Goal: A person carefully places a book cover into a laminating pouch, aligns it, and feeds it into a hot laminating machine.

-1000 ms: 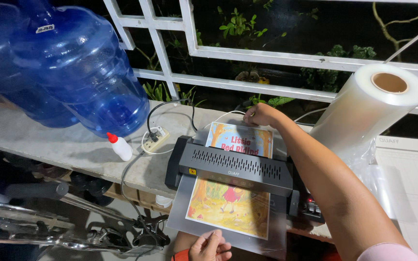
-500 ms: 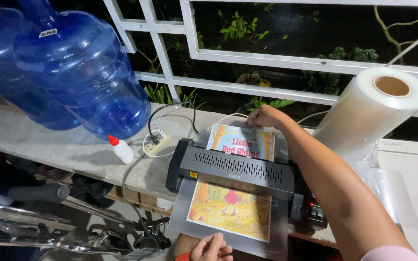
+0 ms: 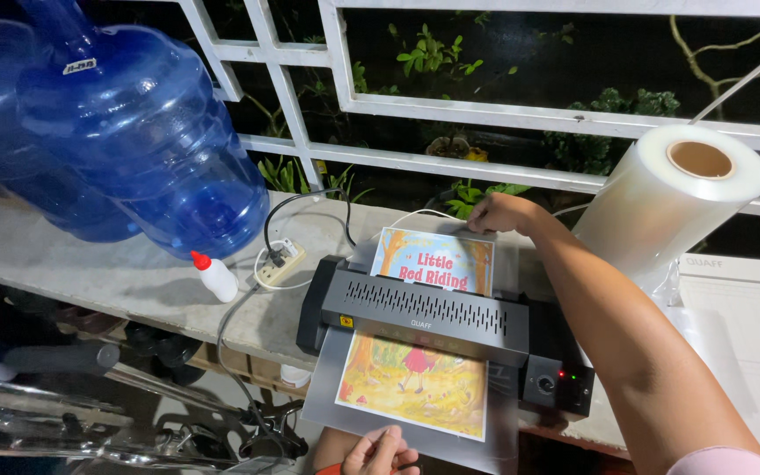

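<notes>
A black laminating machine [image 3: 437, 317] sits on a grey concrete ledge [image 3: 90, 264]. A colourful illustrated sheet in a clear pouch [image 3: 420, 383] runs through it, sticking out both at the far side and at the near side. My right hand [image 3: 499, 213] reaches over the machine and pinches the far top edge of the sheet. My left hand [image 3: 380, 450] rests at the near bottom edge of the pouch, fingers touching it, mostly cut off by the frame.
Two large blue water jugs [image 3: 147, 141] lie at the left. A small white bottle with a red cap [image 3: 215, 275] and a power strip [image 3: 276, 262] lie beside the machine. A roll of clear film [image 3: 675, 202] stands at the right. A white railing [image 3: 450, 110] is behind.
The sheet has advanced slightly through the machine toward the far side, my right hand staying on its far edge. My left hand stays at the near edge.
</notes>
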